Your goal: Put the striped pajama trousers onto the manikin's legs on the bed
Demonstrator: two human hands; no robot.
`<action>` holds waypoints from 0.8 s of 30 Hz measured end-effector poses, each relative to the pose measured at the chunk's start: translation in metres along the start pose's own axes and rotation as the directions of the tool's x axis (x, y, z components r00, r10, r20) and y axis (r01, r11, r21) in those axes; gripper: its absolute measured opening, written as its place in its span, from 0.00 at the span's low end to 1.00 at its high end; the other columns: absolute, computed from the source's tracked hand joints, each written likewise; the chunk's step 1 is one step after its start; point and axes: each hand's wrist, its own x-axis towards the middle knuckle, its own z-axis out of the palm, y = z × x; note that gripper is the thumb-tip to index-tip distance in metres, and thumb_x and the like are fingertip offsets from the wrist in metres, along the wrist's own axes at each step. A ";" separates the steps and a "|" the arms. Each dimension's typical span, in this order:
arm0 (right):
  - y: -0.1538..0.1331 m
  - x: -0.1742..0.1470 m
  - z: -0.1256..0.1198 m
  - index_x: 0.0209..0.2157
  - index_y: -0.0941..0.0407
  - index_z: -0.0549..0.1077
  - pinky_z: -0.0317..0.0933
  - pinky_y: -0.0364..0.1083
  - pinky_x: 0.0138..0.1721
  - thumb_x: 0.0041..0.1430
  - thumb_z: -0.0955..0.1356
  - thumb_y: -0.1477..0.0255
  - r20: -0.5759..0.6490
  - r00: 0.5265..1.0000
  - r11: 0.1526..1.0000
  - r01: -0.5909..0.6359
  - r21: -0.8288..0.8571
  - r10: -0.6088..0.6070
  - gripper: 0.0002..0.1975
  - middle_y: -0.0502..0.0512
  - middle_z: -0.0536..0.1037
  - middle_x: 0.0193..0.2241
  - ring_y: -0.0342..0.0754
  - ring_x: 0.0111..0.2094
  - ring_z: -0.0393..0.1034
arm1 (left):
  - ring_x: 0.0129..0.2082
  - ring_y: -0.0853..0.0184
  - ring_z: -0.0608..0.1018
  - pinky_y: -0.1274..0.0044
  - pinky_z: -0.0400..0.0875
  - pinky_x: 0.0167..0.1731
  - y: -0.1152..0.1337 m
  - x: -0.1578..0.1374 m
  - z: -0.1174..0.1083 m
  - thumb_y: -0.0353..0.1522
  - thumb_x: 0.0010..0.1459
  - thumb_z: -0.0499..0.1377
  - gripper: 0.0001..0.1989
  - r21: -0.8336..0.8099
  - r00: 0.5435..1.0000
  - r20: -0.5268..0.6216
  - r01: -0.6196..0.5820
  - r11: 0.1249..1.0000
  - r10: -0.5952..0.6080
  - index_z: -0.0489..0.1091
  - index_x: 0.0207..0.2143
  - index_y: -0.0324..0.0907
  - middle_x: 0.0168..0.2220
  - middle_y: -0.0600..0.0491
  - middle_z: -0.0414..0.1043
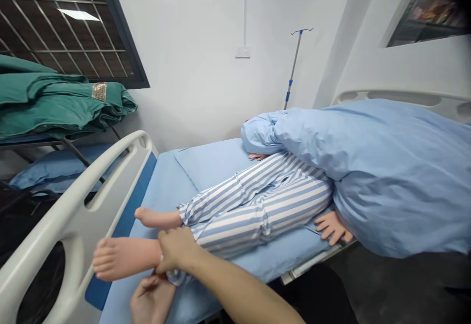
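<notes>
A manikin lies on the bed in blue-and-white striped trousers (294, 209), its bare feet toward the footboard. My right hand (177, 250) is closed over the near ankle, gripping the trouser cuff. Below it, my left hand (152, 298) has its fingers curled at the underside of the same cuff, partly hidden by the leg. The near foot (123, 258) points left, toes up. Behind it rests the far foot (158, 217). A blue quilt (397, 167) covers the upper body, and one manikin hand (334, 227) shows at its edge.
A cream footboard (69, 221) stands close at the left. Beyond it, folded green cloth (55, 101) lies on a raised surface. An IV pole (294, 66) rises by the wall behind the bed. The headboard (405, 97) is at the right.
</notes>
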 end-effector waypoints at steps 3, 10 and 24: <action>0.006 0.000 0.052 0.39 0.60 0.64 0.63 0.52 0.30 0.30 0.68 0.56 0.084 0.993 0.993 -0.072 -0.093 0.080 0.32 0.61 0.73 0.32 0.55 0.32 0.69 | 0.40 0.58 0.73 0.64 0.70 0.37 -0.018 0.008 -0.042 0.27 0.32 0.48 0.22 0.012 0.983 -0.117 0.145 0.989 -0.143 0.66 0.34 0.48 0.33 0.51 0.73; 0.014 -0.001 0.079 0.37 0.60 0.63 0.61 0.51 0.31 0.33 0.67 0.56 0.003 0.999 0.987 -0.035 -0.159 0.036 0.29 0.60 0.71 0.31 0.53 0.31 0.67 | 0.47 0.59 0.69 0.65 0.67 0.42 -0.036 0.007 -0.064 0.33 0.43 0.50 0.19 -0.036 0.989 0.037 0.147 0.989 -0.145 0.65 0.41 0.52 0.41 0.54 0.71; 0.011 -0.001 0.079 0.37 0.60 0.63 0.60 0.51 0.33 0.34 0.68 0.58 0.016 0.997 0.985 -0.068 -0.161 0.071 0.28 0.60 0.71 0.32 0.53 0.33 0.67 | 0.41 0.62 0.72 0.64 0.61 0.46 -0.034 0.005 -0.062 0.28 0.47 0.48 0.18 -0.186 0.959 0.179 0.253 0.949 -0.221 0.70 0.39 0.46 0.37 0.51 0.73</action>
